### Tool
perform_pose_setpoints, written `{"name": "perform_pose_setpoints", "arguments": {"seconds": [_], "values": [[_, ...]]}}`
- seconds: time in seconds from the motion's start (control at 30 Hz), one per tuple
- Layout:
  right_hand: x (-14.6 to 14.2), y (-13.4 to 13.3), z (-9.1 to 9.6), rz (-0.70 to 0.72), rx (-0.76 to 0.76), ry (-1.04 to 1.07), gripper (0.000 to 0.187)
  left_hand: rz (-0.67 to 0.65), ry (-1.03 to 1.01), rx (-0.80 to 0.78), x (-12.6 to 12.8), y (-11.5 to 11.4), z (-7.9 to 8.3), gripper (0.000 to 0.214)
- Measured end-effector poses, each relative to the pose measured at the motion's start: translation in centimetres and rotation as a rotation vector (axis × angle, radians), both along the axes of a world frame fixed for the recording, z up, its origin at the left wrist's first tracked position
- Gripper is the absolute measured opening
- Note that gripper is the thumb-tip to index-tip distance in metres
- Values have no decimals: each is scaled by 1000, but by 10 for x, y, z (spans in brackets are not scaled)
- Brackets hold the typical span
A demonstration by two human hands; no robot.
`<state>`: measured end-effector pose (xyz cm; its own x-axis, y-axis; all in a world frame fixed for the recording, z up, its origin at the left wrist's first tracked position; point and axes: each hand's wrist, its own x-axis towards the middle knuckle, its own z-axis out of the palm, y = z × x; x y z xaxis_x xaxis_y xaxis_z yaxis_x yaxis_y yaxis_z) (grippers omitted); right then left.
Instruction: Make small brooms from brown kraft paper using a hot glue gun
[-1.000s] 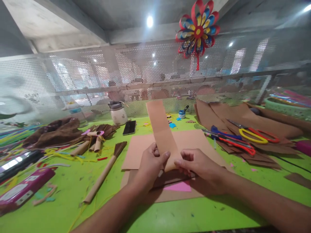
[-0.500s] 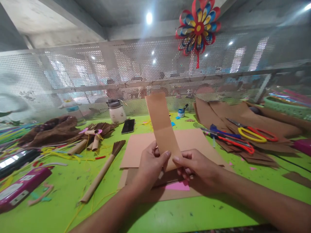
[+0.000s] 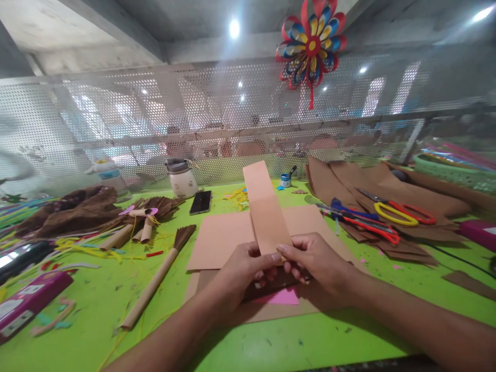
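Observation:
A long tan paper strip [image 3: 267, 206] stands up in front of me, its lower end pinched between both hands. My left hand [image 3: 253, 266] is closed on the lower left of the strip, thumb on the near face. Beside it my right hand [image 3: 315, 261] grips the lower right corner with thumb and fingers. Under the hands lie tan paper sheets [image 3: 220, 232], a darker brown piece [image 3: 207, 281] and a pink paper [image 3: 284, 297]. To the left rests a rolled paper tube with a fringed brown end [image 3: 155, 287].
Scissors with yellow and red handles [image 3: 395, 213] and a red-handled pair [image 3: 377, 230] lie on brown paper [image 3: 349, 181] at right. A phone [image 3: 200, 202], a white jar [image 3: 183, 178] and a small blue pot [image 3: 285, 180] stand behind. A purple-cased tool [image 3: 33, 305] lies left.
The strip has turned slightly and its top has shifted right and lower. My left hand has moved right, closer to my right hand. The whole view has shifted slightly.

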<state>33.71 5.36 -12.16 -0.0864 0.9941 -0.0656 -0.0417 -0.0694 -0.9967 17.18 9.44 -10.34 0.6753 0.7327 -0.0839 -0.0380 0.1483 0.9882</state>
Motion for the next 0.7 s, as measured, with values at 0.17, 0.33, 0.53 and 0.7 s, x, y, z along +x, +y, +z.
{"name": "perform_pose_setpoints", "arguments": {"seconds": [0.17,0.33,0.53,0.7], "values": [[0,-1,3,16,34,-18,39,-29,41,-33,0,2,-5,27],[5,0,2,37,-3,3,37,-3,102,-6,-1,2,-5,32],[9,2,0,153,-45,36,36,49,108,72,-1,2,0,33],[7,2,1,89,19,-15,35,-20,79,40,-2,7,-5,30]]}}
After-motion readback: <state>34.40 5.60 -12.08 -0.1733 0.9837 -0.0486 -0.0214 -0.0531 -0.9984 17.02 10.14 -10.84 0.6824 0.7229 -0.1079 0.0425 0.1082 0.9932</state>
